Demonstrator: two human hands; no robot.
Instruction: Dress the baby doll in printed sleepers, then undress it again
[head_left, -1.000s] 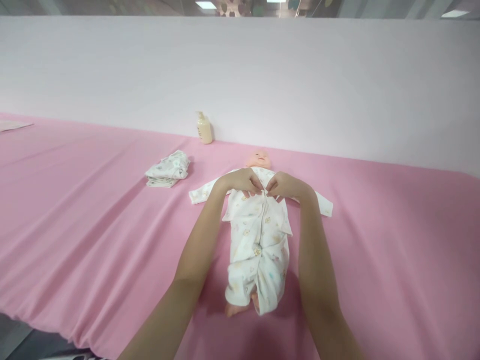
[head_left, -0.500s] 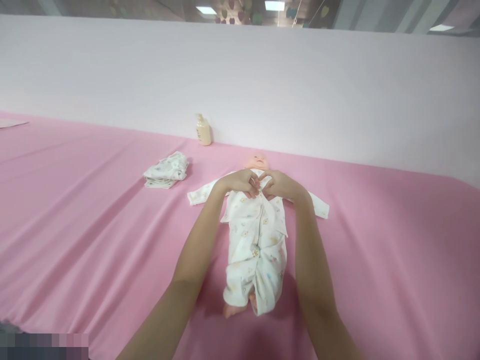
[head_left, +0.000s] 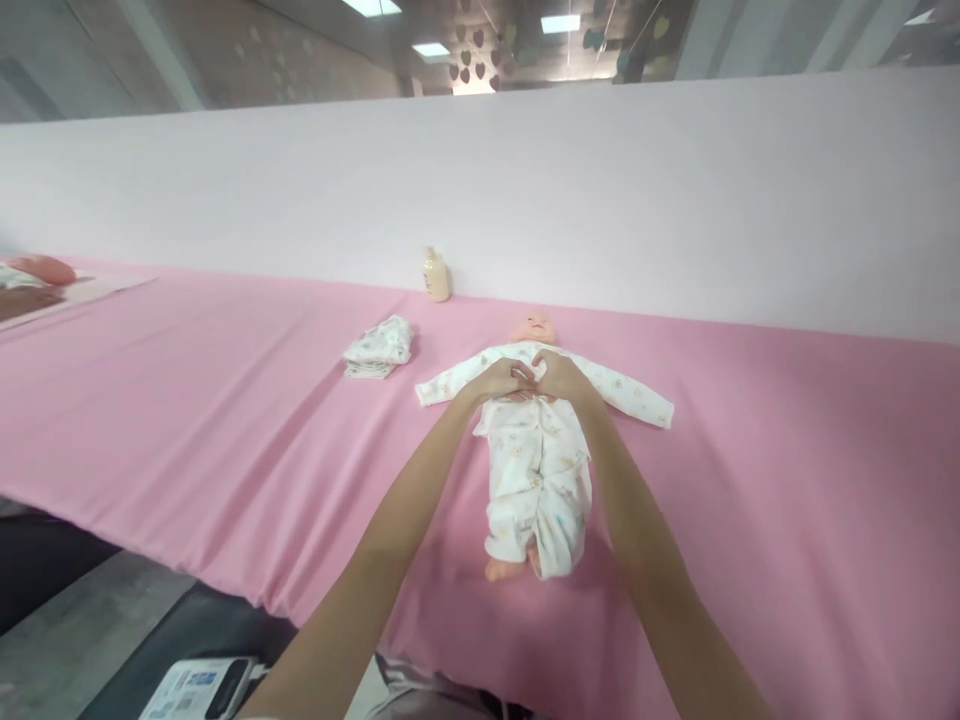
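A baby doll (head_left: 534,328) lies on its back with its head towards the wall, its bare feet towards me. It wears a white patterned baby shirt (head_left: 636,397) with the sleeves spread wide, and white patterned trousers (head_left: 553,535). My left hand (head_left: 501,380) is at the chest, fingers bent and closed on the shirt's front. Close against it, my right hand (head_left: 562,378) has its fingers curled and pinching the same front. The fingers cover the bit of cloth between them, so any fastener there is hidden.
Left of the doll lies a folded stack of white patterned cloth (head_left: 379,348). A cream pump bottle (head_left: 436,276) stands by the white wall (head_left: 300,200). Pink cloth (head_left: 247,400) covers the table. At far left is part of another doll (head_left: 45,268). A white boxy device (head_left: 199,688) sits below the table edge.
The view has tilted up and turned left, showing the table's front edge and the other doll. Both hands stay at the doll's shirt front, slightly lower on its chest.
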